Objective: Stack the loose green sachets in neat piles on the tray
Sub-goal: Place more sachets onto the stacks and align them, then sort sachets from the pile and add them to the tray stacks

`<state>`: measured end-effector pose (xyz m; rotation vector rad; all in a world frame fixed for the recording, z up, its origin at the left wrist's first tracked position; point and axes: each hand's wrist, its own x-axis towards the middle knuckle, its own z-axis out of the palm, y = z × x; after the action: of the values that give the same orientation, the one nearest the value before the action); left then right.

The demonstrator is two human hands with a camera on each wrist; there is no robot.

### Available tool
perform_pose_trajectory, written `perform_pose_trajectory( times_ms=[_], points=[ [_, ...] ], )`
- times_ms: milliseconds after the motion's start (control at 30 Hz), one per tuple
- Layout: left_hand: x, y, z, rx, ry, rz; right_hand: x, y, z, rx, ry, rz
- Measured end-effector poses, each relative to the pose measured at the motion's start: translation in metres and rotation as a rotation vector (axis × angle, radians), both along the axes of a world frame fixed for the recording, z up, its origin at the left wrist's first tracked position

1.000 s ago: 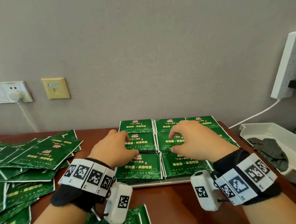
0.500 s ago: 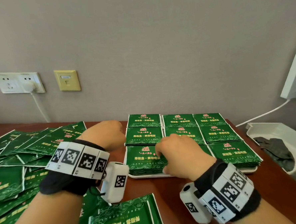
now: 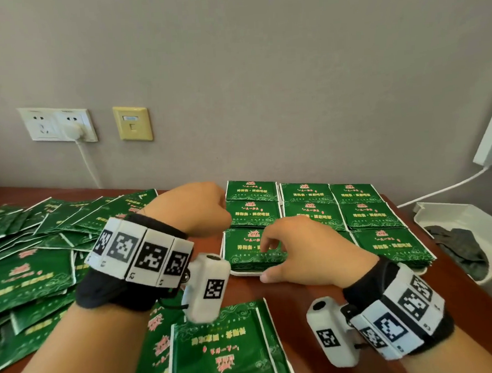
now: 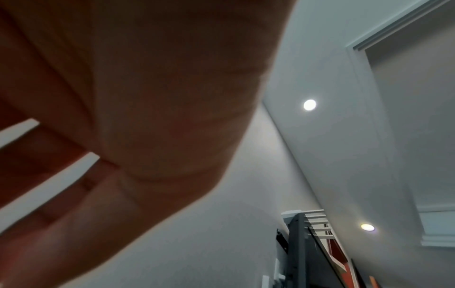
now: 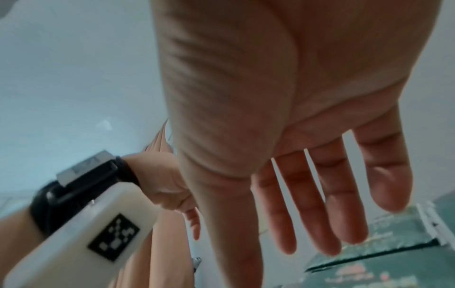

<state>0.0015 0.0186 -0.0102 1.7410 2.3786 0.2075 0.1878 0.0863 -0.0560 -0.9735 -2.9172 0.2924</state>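
- Nine piles (image 3: 312, 214) of green sachets stand on the tray (image 3: 245, 272), three rows by three, edges squared and piles close side by side.
- Near-left pile (image 3: 243, 250): the right hand (image 3: 309, 254) rests on it, fingers (image 5: 342, 204) straight and slightly spread, thumb low by the tray's near edge; it pinches nothing.
- Left hand (image 3: 191, 210) hovers left of the tray, above the table and near the loose heap. The head view suggests curled fingers, but I cannot tell whether it is closed; no sachet shows in it.
- Loose sachets (image 3: 41, 256): many lie overlapping in disorder on the table's left side, well apart from the tray.
- Near sachets (image 3: 220, 352): several more lie at the near edge, in front of the tray.
- Judgement: the grid is laid and tidy, but much loose stock is left; roughly half done at best.
- White tub (image 3: 454, 222) to the right holds a dark cloth.
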Motion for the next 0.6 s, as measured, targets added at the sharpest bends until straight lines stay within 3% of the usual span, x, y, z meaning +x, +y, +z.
perform_pose_trajectory(
  times_ms=[167, 300, 433, 600],
  points=[
    [0.003, -0.05, -0.026, -0.202, 0.02, -0.083, 0.01, -0.034, -0.013, -0.313, -0.065, 0.076],
    [0.002, -0.084, -0.061, -0.345, -0.028, -0.121, 0.02, -0.045, -0.025, -0.362, -0.17, 0.036],
    [0.007, -0.096, -0.078, -0.306, -0.059, -0.127, 0.018, -0.048, -0.036, -0.398, -0.135, -0.006],
    [0.007, -0.103, -0.087, -0.209, -0.219, -0.114, 0.015, -0.048, -0.049, -0.543, -0.103, -0.043]
  ],
)
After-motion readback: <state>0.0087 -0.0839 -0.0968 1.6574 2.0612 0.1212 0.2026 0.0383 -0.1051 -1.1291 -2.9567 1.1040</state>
